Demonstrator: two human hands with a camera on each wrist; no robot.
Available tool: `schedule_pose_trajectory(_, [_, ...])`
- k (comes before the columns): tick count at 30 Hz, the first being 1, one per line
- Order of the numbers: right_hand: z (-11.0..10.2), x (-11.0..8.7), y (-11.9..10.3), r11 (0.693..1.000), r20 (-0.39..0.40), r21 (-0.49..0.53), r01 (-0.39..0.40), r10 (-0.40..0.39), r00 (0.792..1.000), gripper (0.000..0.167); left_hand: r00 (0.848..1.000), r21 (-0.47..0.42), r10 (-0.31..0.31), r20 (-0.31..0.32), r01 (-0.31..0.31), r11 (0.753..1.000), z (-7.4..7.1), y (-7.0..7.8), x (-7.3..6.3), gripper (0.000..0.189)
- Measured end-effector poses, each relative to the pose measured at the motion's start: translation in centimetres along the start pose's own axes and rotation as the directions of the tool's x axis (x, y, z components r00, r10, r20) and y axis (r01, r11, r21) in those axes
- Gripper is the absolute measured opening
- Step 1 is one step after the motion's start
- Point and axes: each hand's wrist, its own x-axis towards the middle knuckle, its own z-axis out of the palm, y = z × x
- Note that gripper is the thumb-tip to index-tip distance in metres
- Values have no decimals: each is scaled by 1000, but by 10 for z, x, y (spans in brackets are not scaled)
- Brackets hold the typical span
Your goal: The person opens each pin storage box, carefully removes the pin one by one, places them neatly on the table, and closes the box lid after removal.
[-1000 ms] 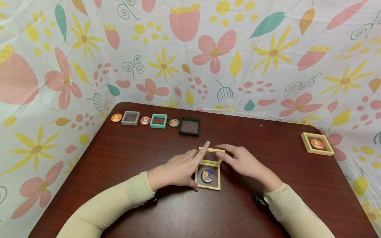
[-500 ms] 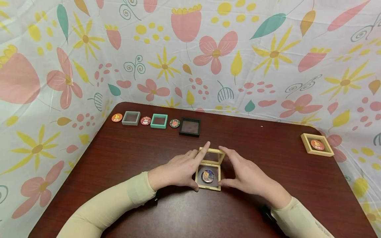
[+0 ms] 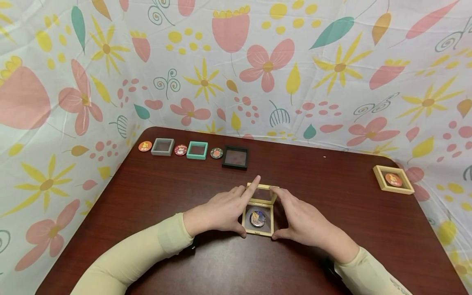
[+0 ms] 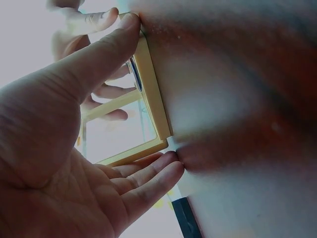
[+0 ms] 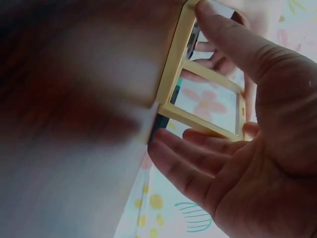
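A light-yellow display frame (image 3: 259, 233) lies on the table, its hinged lid (image 3: 263, 201) raised at the far side. On the clear film of its lower half sits a round badge (image 3: 257, 218) with a blue and orange picture. My left hand (image 3: 221, 211) grips the frame's left side, thumb at the near corner and index finger along the lid. At the right side, my right hand (image 3: 307, 219) holds it, thumb at the near right corner and fingertips at the lid's top. In the right wrist view, its other fingers (image 5: 193, 173) reach behind the lid (image 5: 208, 124).
Along the back left stand a grey frame (image 3: 162, 146), a turquoise frame (image 3: 197, 156) and a black frame (image 3: 234, 165), with orange (image 3: 145, 146), red (image 3: 180, 150) and dark green (image 3: 216, 153) badges beside them. At far right, another yellow frame (image 3: 396, 188) contains an orange badge (image 3: 393, 179).
My right hand has shifted from the lid's right edge to span the frame's right side, its thumb now at the near corner. The lid tilts upright a little more. My left hand stays put.
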Motion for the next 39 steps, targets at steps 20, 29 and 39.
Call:
schedule_pose_trajectory(20, [6,4,1,998,-9,30,-51,51,999,138,1000,-51,-6,-8,6,999,-10,-7,0,172])
schedule_pose_trajectory(29, [5,10,4,998,-24,56,-41,43,999,139,974,-97,-31,-224,10,995,-45,-13,-9,126])
schedule_pose_trajectory(39, [6,13,7,996,-12,67,-52,53,999,138,989,-54,15,-147,-23,998,-33,0,3,53])
